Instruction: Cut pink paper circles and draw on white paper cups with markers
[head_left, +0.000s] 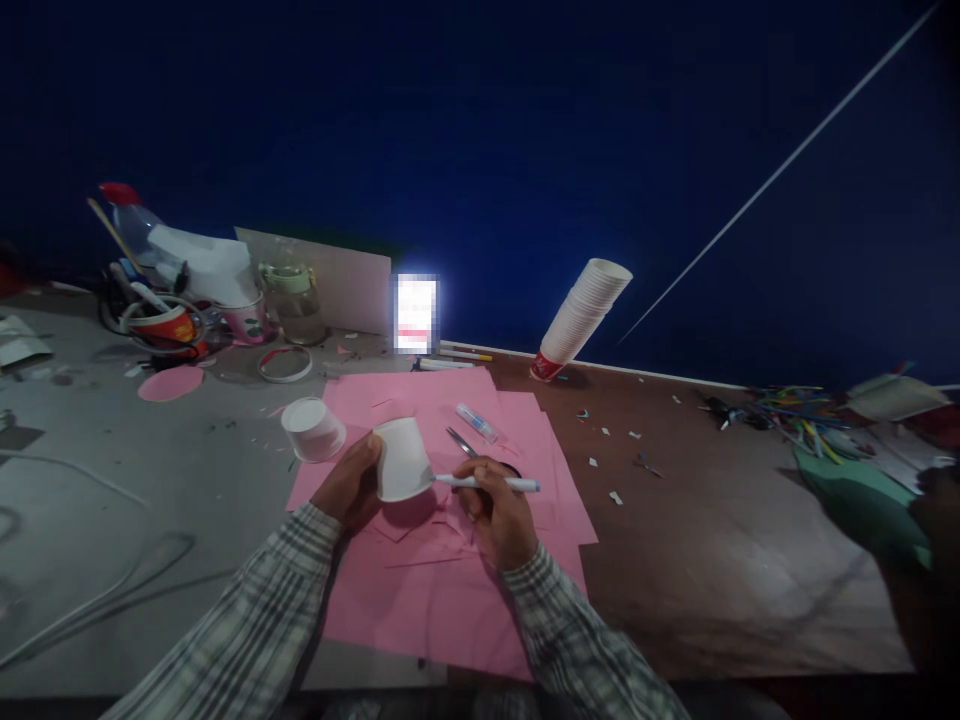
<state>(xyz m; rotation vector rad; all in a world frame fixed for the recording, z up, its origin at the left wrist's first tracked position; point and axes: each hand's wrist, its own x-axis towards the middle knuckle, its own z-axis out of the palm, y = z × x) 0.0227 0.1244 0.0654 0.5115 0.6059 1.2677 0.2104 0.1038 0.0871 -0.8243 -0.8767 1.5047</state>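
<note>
My left hand [358,480] is closed around the side of a white paper cup [403,462], which is tilted with its wide rim toward me. A marker [517,484] with a white barrel is pinched in my right hand [496,510], its tip at or very near the right side of the cup's rim. Under both hands lie sheets of pink paper [457,630] with cut scraps on top. Scissors [461,442] rest just beyond my right hand, their handles partly covered by it. Near them is a small clear tube with a blue label [477,422].
Another white cup [313,432] stands upside down at left. A leaning stack of paper cups [581,318] is at the back right. Cups of tools [169,328], a glass jar [294,305] and a tape ring [285,365] occupy the back left. Thin coloured strips [799,405] lie far right.
</note>
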